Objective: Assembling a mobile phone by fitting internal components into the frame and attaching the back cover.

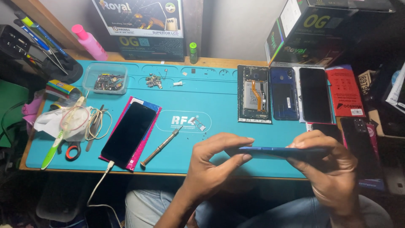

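Note:
Both my hands hold a thin blue phone [274, 150] edge-on above the front of the teal work mat [211, 97]. My left hand [213, 162] pinches its left end between thumb and fingers. My right hand [327, 162] wraps the right end. A metal screwdriver [161, 146] lies on the mat just left of my left hand. A black phone [128, 134] on a pink sleeve rests further left, with a white cable plugged into its bottom.
An opened phone with an orange ribbon cable [255, 95], a blue back cover [284, 93] and a black phone [314, 94] lie at the back right. A clear tray of small parts [105, 79], scissors [73, 150], a green-handled tool [52, 150], a pink bottle [89, 42] and cardboard boxes [310, 29] surround the mat.

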